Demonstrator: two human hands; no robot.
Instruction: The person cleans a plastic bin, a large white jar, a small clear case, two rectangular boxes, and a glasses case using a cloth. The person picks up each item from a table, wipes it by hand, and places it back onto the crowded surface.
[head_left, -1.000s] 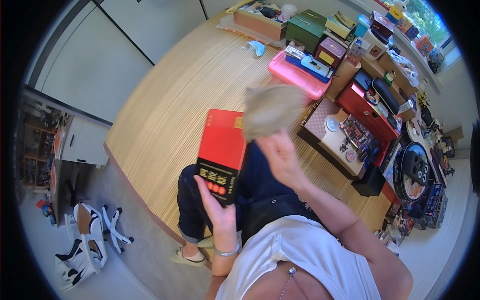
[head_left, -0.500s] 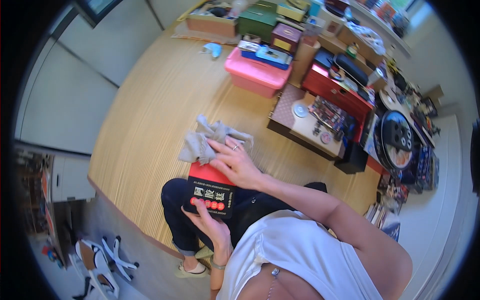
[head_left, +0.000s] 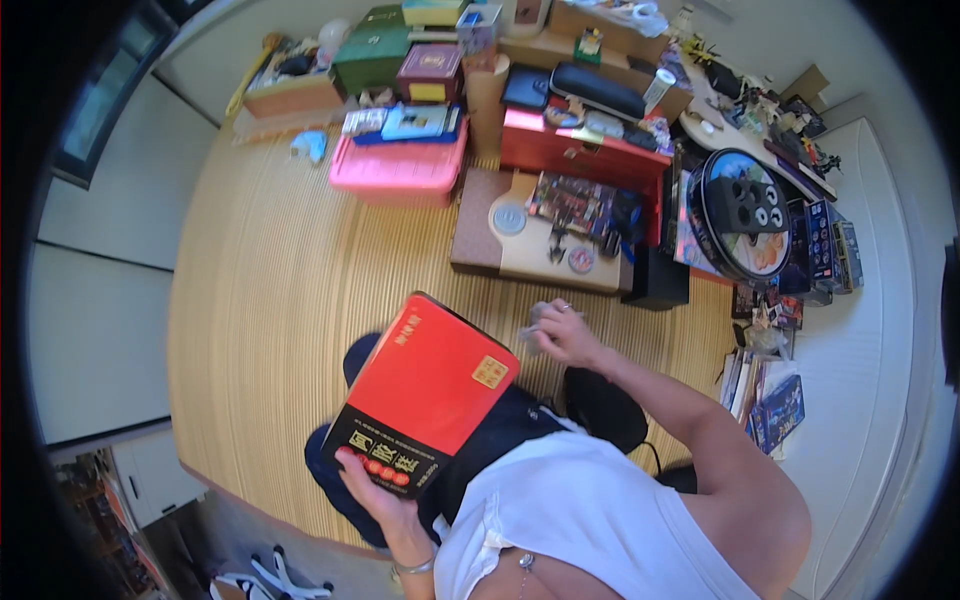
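A flat red and black box (head_left: 428, 372) lies tilted across my lap, its broad face up and a small gold patch near one edge. My left hand (head_left: 378, 497) is closed on its lower black end, thumb on top; the fingers underneath are hidden. Right of the box and apart from it, my right hand (head_left: 568, 334) grips a bunched grey cloth (head_left: 530, 334). Only a little of the cloth shows past the fingers, and a ring is on that hand.
I sit on a striped mat (head_left: 260, 330). Ahead stand a pink lidded bin (head_left: 395, 175), a brown flat box (head_left: 485, 225) with small items, and an open red box (head_left: 585, 145). A round tin (head_left: 740, 215) and books (head_left: 775, 410) are at right. A blue mask (head_left: 309, 146) lies far left.
The cloth has come off the box and moved right, crumpled in my right hand. More of the box's red face shows now. The view has also shifted.
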